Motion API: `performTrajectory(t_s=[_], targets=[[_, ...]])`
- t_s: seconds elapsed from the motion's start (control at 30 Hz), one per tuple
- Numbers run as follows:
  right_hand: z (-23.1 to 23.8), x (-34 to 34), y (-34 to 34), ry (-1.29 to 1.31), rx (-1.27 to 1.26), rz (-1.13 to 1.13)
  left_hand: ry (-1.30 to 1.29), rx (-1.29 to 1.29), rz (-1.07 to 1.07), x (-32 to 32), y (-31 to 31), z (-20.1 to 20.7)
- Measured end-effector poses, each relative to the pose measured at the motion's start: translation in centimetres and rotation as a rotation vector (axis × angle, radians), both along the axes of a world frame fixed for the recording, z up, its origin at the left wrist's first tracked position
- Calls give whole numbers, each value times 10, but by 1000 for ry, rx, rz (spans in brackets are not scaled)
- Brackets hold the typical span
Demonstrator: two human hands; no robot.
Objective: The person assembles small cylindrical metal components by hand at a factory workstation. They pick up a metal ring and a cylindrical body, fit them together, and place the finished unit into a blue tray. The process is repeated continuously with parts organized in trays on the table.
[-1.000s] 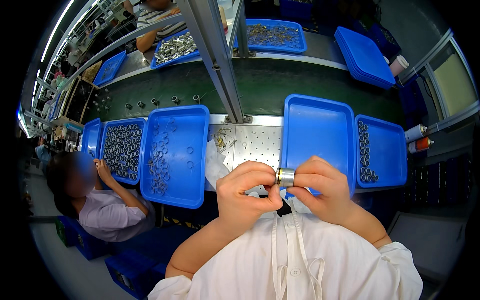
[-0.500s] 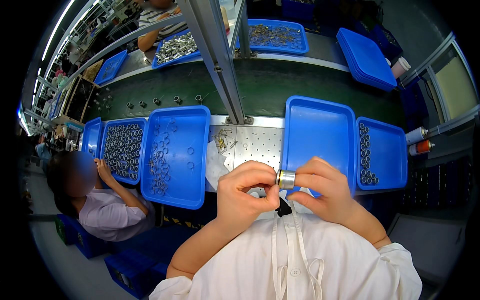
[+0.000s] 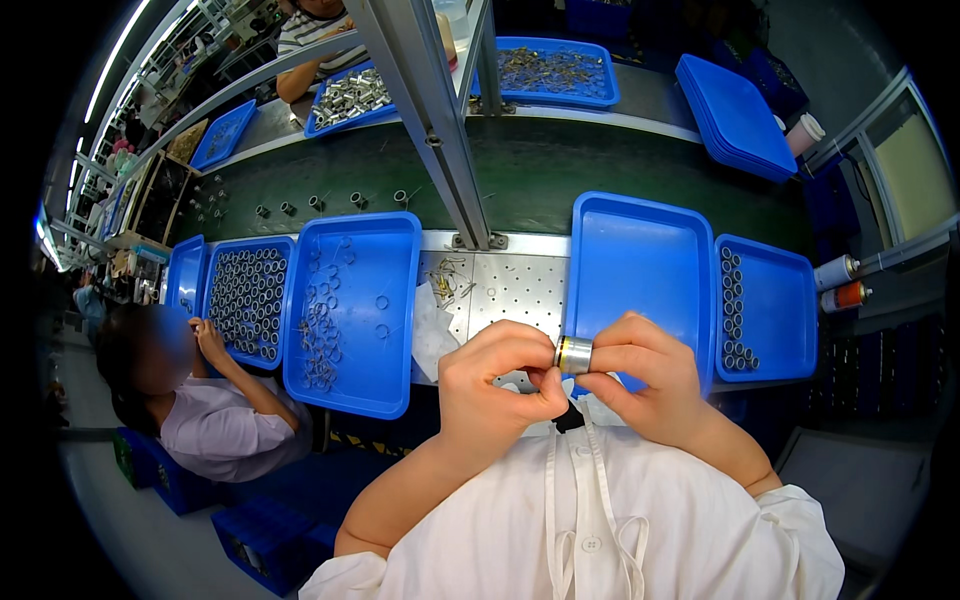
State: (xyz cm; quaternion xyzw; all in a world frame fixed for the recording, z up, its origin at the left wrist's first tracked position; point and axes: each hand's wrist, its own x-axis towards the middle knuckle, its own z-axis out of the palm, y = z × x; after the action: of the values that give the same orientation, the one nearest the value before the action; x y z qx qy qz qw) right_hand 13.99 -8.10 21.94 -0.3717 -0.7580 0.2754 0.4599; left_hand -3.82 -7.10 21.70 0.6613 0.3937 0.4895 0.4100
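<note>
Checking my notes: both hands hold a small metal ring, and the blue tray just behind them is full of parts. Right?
Not quite. In the head view, both hands, left hand and right hand, hold the metal ring, but the blue tray just behind them is empty.

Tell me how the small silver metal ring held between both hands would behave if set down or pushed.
The small silver metal ring looks rigid: it keeps its round shape pinched between the left hand and right hand. Being a short cylinder, it would probably roll if laid on its side. Its shiny surface suggests it may be slippery.
</note>
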Motion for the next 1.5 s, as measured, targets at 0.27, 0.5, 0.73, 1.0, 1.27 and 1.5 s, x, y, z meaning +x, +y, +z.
performTrajectory(t_s=[0.27, 0.5, 0.73, 1.0, 1.27, 1.5], targets=[[3, 7, 6, -155, 201, 24, -162, -188, 3, 4, 1, -1], [6, 4, -1, 45, -164, -23, -20, 4, -24, 4, 3, 0], [2, 6, 3, -109, 129, -26, -9, -14, 29, 7, 2, -2], [3, 7, 1, -146, 194, -13, 23, 33, 21, 8, 0, 0], [5, 9, 1, -142, 147, 12, -154, -241, -72, 4, -2, 2], [2, 5, -5, -57, 57, -34, -28, -46, -20, 5, -4, 1]])
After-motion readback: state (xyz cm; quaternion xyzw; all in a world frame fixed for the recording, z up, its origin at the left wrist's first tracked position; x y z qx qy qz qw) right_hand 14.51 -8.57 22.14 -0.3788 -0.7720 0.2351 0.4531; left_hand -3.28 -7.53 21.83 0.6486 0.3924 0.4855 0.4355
